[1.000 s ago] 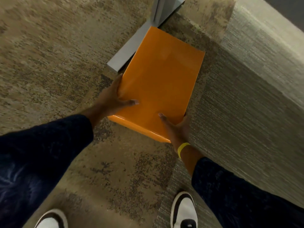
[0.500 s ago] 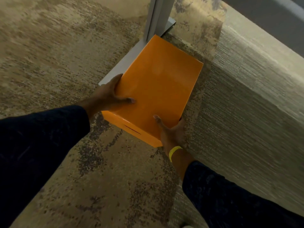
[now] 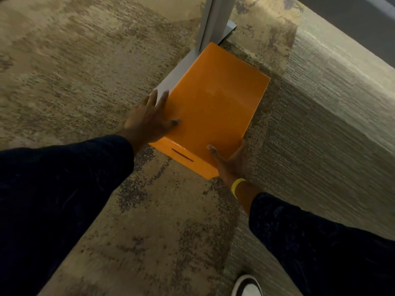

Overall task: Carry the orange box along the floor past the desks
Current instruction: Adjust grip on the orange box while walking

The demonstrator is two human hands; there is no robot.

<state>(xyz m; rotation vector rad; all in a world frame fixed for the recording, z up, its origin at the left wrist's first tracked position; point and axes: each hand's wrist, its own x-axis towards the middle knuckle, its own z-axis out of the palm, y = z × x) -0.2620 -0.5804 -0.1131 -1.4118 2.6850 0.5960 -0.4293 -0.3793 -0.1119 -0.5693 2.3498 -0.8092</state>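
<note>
Looking down, I see mottled tan carpet (image 3: 81,86) filling most of the view, with a paler ribbed strip (image 3: 320,146) running along the right. My dark sleeves (image 3: 64,189) come in from both lower corners. A grey metal desk leg (image 3: 213,18) rises at the top centre, its flat foot (image 3: 179,71) reaching toward me and passing under the box's left edge in the picture. The orange box (image 3: 213,107) is held off the floor between my hands, lid up, a dark slot (image 3: 181,155) showing on its near end. My left hand (image 3: 147,120) lies flat against the left side, fingers spread and thumb on the lid. My right hand (image 3: 230,165) cups the near right corner, thumb on top, gripping the box. A yellow band (image 3: 236,185) circles my right wrist. One white shoe (image 3: 248,285) shows at the bottom edge.
</note>
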